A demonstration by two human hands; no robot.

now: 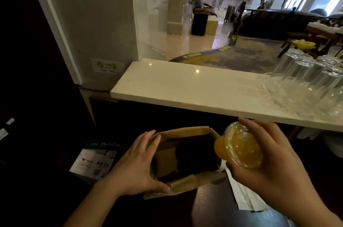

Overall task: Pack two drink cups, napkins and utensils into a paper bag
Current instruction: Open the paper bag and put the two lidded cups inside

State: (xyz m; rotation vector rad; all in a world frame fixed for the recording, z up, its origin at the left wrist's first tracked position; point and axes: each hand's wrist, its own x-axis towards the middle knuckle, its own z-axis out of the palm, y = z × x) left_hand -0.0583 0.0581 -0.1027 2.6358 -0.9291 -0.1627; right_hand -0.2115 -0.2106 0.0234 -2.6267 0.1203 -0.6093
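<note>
A brown paper bag (185, 182) stands open on the dark lower counter, its mouth facing up and its inside dark. My left hand (137, 167) grips the bag's left rim, thumb on the near edge and fingers over the far edge. My right hand (267, 158) holds a clear plastic drink cup (239, 147) of orange drink with a domed lid, tilted, just above the bag's right edge. White paper-wrapped utensils or napkins (245, 199) lie on the counter under my right hand, right of the bag.
A white marble ledge (185, 85) runs above the bag. Several upturned clear glasses (306, 78) stand on its right end. A box of A4 paper (94, 160) sits left of the bag. A glass panel and wall rise at the back left.
</note>
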